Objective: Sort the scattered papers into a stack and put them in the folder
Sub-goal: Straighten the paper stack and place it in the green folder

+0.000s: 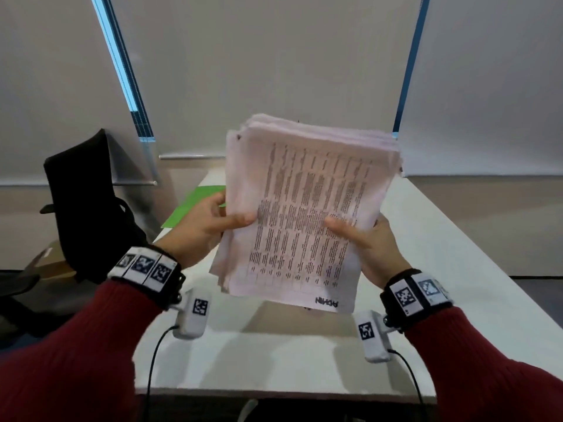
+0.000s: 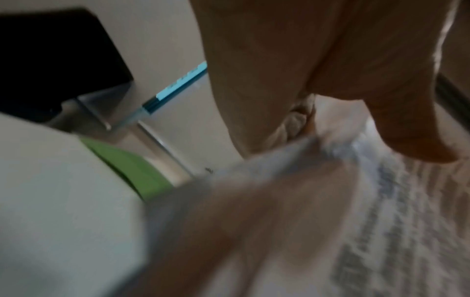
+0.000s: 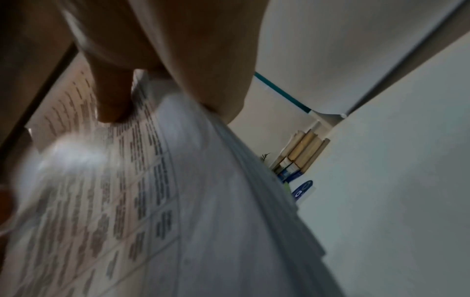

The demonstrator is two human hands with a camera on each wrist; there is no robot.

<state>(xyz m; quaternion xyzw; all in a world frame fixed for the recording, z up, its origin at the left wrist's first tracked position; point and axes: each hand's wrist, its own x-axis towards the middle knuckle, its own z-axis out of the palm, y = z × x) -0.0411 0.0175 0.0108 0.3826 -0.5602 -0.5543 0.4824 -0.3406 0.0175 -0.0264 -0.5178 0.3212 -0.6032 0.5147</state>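
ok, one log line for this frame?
stage: squaring stack | paper stack: held above table, edges uneven | left hand, right hand: gripping | green folder: on table

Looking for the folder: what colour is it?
Green; the folder shows best in the head view, on the table.

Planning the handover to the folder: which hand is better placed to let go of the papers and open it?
Left. The green folder lies just beyond the left hand; the right hand can keep gripping the paper stack.

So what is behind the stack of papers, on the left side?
A green folder lies on the white table behind the stack of papers. Only its left part shows; the papers and the left hand cover the rest.
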